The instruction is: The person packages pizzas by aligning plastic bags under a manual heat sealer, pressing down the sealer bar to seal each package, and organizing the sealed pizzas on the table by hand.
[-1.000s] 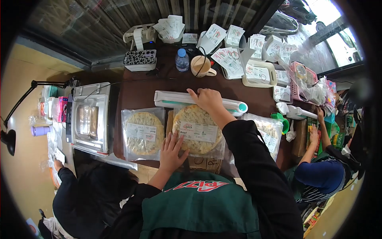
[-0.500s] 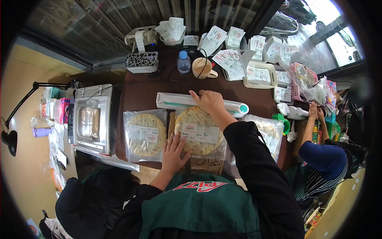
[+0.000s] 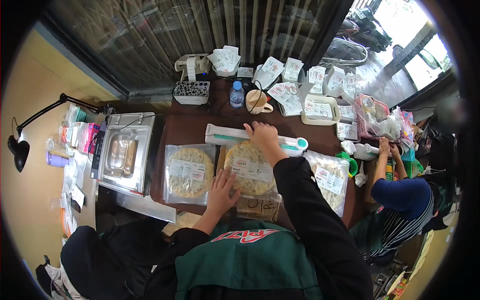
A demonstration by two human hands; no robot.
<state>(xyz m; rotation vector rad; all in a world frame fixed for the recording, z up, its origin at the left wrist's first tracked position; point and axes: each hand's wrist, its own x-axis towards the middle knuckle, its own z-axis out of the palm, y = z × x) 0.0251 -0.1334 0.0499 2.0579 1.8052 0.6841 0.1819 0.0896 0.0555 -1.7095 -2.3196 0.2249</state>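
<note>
My right hand [image 3: 265, 137] is closed over the top of a long white bar-shaped device with teal trim [image 3: 220, 131], which lies across the table. Directly in front of me is a round pizza [image 3: 250, 172] in a clear bag with a white "Beef" label, its far edge right against the device. My left hand [image 3: 221, 194] rests flat on the bag's near left side, fingers spread. A cardboard box [image 3: 257, 209] shows partly beneath that bag. Left of it lies a second bagged pizza [image 3: 189, 175], and a third bagged pizza [image 3: 327, 181] is beyond my right forearm.
A metal vacuum-sealing machine [image 3: 125, 155] stands at the left. Along the back are a label printer [image 3: 191, 67], a water bottle [image 3: 237, 95], a mug [image 3: 257, 101] and trays of printed labels [image 3: 320, 110]. A co-worker [image 3: 405, 195] works at the right; another person [image 3: 100, 255] is at lower left.
The view has shifted, so everything sits slightly lower in the picture. My right thumb has drawn in closer to the fingers on the device; my left hand stays on the bag.
</note>
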